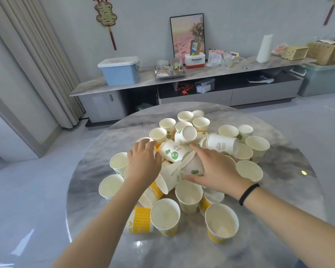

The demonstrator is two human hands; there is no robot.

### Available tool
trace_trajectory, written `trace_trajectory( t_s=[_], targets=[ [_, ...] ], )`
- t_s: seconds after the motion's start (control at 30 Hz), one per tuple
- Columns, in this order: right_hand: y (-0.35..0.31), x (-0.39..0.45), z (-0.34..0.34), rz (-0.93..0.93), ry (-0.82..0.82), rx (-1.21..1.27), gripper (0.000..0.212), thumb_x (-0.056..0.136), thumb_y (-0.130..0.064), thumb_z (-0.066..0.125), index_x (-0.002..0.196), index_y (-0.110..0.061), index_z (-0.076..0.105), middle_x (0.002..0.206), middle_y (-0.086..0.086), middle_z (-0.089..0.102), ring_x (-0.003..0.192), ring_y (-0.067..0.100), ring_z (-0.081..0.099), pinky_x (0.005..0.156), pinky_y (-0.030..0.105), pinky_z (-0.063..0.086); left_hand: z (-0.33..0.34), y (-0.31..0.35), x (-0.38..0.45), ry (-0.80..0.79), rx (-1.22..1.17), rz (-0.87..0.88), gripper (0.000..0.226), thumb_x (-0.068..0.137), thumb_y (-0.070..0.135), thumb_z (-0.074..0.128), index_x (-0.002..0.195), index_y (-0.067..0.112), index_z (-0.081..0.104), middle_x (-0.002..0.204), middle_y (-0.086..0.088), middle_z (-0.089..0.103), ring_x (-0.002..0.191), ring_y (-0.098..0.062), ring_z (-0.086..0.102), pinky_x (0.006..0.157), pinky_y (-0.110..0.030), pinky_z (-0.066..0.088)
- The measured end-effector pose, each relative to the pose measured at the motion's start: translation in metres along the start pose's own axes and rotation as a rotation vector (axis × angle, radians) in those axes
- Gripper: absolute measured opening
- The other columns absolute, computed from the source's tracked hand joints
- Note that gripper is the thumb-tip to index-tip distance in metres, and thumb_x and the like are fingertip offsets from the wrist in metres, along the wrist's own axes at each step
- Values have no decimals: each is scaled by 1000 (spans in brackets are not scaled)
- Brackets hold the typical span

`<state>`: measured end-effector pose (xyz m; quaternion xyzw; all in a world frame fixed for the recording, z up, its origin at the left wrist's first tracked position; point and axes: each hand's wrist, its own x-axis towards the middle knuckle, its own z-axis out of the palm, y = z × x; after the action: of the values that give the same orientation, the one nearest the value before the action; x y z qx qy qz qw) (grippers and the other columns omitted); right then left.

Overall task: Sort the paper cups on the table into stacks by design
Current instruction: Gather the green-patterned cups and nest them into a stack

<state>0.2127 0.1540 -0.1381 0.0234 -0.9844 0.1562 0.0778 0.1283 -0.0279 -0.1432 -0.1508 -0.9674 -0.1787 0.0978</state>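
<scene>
A heap of white paper cups covers the middle of the round grey marble table (290, 192). Some carry a green tree print, like the one lying on its side (172, 151) between my hands. Others have a yellow band, like the tipped cup (141, 219) at the near left. My left hand (143, 161) lies palm down on the left of the heap, fingers curled over a cup rim. What it grips is hidden. My right hand (217, 171) is spread over a tipped green-print cup (193, 168), thumb beneath it.
Upright cups ring the heap, among them a yellow-banded one (221, 223) at the near right and a plain-looking one (249, 170) at the right. Behind the table stands a long low cabinet (124, 85) with a blue box (120, 71) and clutter.
</scene>
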Motion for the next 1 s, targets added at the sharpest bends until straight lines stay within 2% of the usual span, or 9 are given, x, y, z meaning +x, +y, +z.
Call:
trace_trajectory(
  t_s=[0.17, 0.3, 0.43, 0.53, 0.6, 0.67, 0.77, 0.87, 1.0],
  targets=[
    [1, 11, 14, 84, 44, 86, 100, 73, -53, 66, 146, -24, 3, 123, 3, 57, 101, 22, 59, 71, 33, 48, 7, -25, 27, -147, 19, -122, 52, 98, 38, 35, 147, 25, 22, 159, -3, 13, 146, -26, 15, 116, -46, 12],
    [4, 20, 20, 94, 111, 139, 94, 67, -49, 70, 140, -23, 17, 118, 6, 56, 103, 25, 53, 79, 33, 45, 19, -37, 39, -202, -126, -216, 48, 97, 37, 38, 143, 29, 28, 145, -4, 43, 129, -28, 42, 115, -47, 20],
    [5, 22, 16, 57, 170, 108, 77, 69, -44, 70, 135, -22, 37, 119, 0, 56, 105, 22, 49, 84, 30, 35, 14, -36, 41, -110, -244, -218, 40, 96, 28, 44, 136, 32, 37, 120, 0, 61, 110, -25, 57, 111, -42, 27],
    [5, 21, 16, 47, 177, 127, 73, 69, -44, 69, 133, -23, 40, 119, -2, 58, 105, 23, 48, 85, 31, 35, -2, -27, 42, -52, -519, -216, 36, 95, 20, 48, 131, 26, 49, 91, 8, 60, 93, -20, 59, 85, -34, 49],
    [4, 21, 17, 44, 169, 148, 76, 69, -46, 69, 135, -24, 39, 121, -2, 57, 106, 22, 47, 86, 32, 36, -13, -18, 41, 19, -601, -185, 34, 94, 17, 51, 128, 21, 54, 91, 7, 61, 89, -15, 59, 65, -19, 46],
    [3, 20, 18, 42, 177, 154, 80, 70, -48, 69, 138, -25, 35, 125, -2, 56, 109, 22, 46, 88, 33, 35, -24, -8, 37, 49, -688, -170, 33, 93, 16, 54, 125, 19, 58, 98, 2, 65, 90, -15, 62, 61, -13, 46],
    [0, 19, 16, 57, 197, 179, 85, 71, -48, 71, 142, -22, 32, 127, 0, 53, 113, 24, 44, 91, 33, 34, -32, 7, 26, -62, -935, -204, 28, 89, 13, 60, 116, 19, 64, 91, -2, 68, 84, -15, 65, 71, -18, 56],
    [0, 17, 14, 30, 192, 187, 86, 70, -50, 72, 142, -23, 32, 126, -1, 55, 110, 22, 44, 89, 33, 35, -30, 16, 10, -256, -1082, -258, 24, 86, 11, 64, 108, 21, 66, 93, -9, 70, 90, -22, 64, 94, -41, 53],
    [2, 14, 16, -55, 103, 144, 87, 69, -52, 72, 141, -25, 33, 129, -4, 54, 113, 21, 45, 92, 33, 35, -20, 23, -7, -448, -1126, -232, 32, 89, 12, 60, 121, 14, 63, 102, -14, 71, 88, -19, 67, 87, -30, 57]
  ],
)
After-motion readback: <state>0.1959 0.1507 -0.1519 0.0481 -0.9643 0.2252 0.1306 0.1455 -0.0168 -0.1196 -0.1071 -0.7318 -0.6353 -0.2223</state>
